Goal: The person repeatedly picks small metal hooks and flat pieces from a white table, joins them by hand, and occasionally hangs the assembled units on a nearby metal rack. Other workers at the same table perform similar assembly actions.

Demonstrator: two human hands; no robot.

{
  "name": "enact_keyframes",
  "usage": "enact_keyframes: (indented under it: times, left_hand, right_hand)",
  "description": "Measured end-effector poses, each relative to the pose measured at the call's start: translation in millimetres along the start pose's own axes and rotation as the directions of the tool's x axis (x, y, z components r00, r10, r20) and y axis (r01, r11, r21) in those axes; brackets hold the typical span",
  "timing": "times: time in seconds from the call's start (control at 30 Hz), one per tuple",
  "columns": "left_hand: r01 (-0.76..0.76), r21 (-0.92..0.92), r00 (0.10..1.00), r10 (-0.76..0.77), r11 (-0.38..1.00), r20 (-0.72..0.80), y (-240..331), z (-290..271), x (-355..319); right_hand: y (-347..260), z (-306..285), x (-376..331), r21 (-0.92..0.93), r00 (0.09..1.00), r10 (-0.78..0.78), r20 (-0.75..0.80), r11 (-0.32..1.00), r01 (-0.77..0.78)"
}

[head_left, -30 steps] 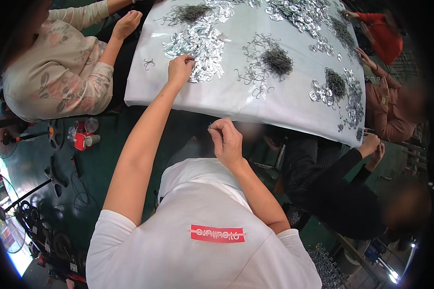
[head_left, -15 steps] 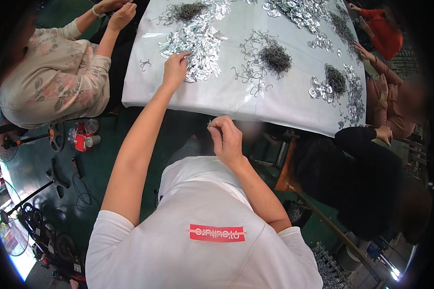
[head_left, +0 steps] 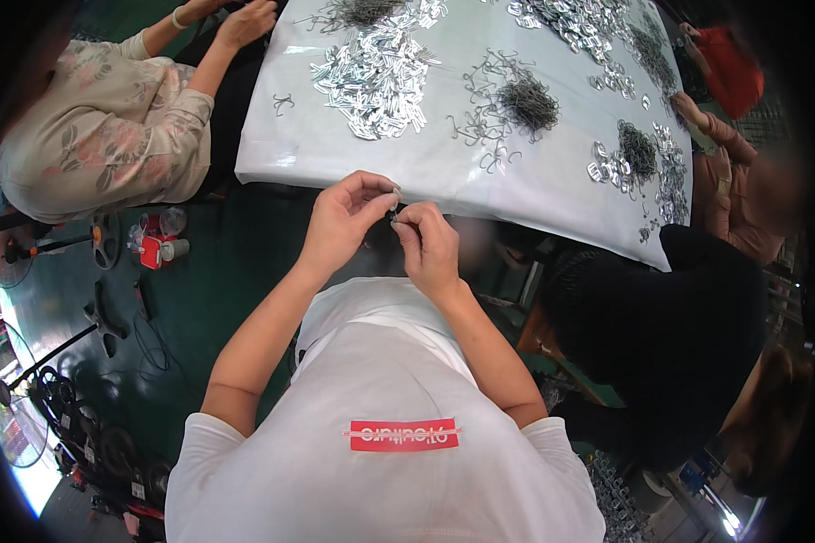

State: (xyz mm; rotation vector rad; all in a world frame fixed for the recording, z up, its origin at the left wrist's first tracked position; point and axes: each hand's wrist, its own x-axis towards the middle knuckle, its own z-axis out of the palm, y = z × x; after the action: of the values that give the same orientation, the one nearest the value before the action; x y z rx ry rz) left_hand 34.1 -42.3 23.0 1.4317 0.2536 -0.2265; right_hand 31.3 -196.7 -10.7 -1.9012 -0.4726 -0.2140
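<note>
My left hand (head_left: pixel 337 224) and my right hand (head_left: pixel 432 246) meet just off the near edge of the covered table (head_left: pixel 290 156). Thumb and fingers of the left are pinched on a small shiny metal piece. The right pinches a tiny metal part too, its shape mostly hidden by the fingertips. The two parts are close together, and whether they touch I cannot tell. Beyond my left hand lies a heap of flat silvery metal pieces (head_left: pixel 376 86). Bent wire hooks (head_left: pixel 527 104) are piled and scattered to the right of it.
A person in a flowered top (head_left: pixel 122 136) sits at the left side. A co-worker in black (head_left: pixel 661 335) is close on my right, with others along the right edge. More metal parts (head_left: pixel 570 27) lie farther back. Red and clear containers (head_left: pixel 158 244) stand at lower left.
My left hand has come back from the heap of flat pieces to my right hand, bringing a small metal piece. My right hand stays nearly in place. The co-worker in black has shifted.
</note>
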Motion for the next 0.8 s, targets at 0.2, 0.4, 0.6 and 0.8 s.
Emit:
enact_keyframes:
  times: [0.2,0.4,0.6,0.8]
  left_hand:
    - [-0.133,-0.067,0.991,0.130,0.989,-0.044,-5,2,-24]
    - [-0.317,-0.094,0.946,0.307,0.944,-0.103,-23,2,-41]
    - [-0.396,-0.005,0.904,0.388,0.918,-0.180,-34,4,-53]
    - [-0.398,0.016,0.854,0.377,0.917,-0.359,-29,22,-69]
  right_hand:
    - [-9,4,-4,-0.003,0.999,-0.045,-0.023,0.999,0.045]
    - [-11,-1,-14,0.062,0.998,0.020,0.067,0.998,-0.025]
    - [74,-35,40,-0.273,0.976,0.219,-0.011,0.938,-0.214]
    - [157,-33,130,-0.743,0.759,0.648,0.056,0.535,-0.402]
